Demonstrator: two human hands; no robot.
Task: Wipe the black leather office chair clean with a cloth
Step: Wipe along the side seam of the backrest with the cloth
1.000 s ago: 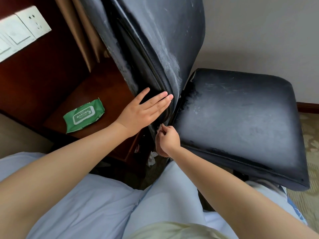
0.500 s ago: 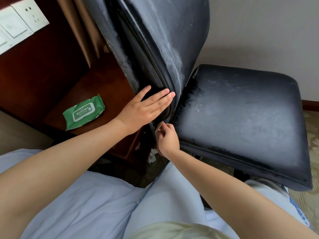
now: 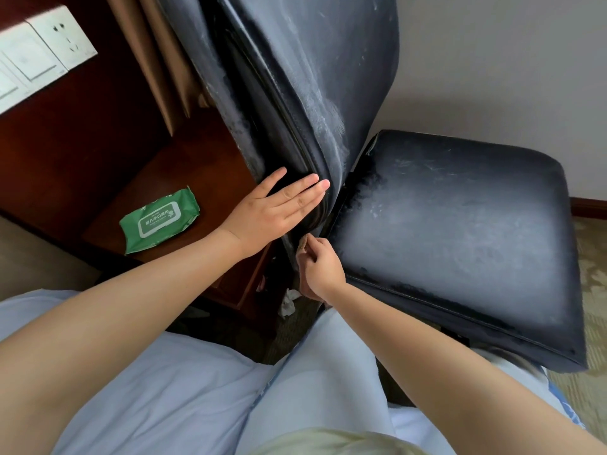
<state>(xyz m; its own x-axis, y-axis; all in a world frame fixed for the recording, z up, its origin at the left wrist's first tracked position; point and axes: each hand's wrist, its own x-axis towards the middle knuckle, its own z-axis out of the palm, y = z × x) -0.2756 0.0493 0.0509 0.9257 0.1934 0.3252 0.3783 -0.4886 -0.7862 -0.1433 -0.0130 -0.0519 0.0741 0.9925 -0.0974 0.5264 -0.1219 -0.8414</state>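
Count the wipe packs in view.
1. A green wipe pack lies flat on the wooden shelf, left of the chair back. Others may be out of view.

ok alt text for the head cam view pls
A person's left hand presses flat against a dusty black leather chair backrest while the right hand pinches a cloth at its base, beside the smeared seat. A green wet-wipe pack lies on a wooden shelf.
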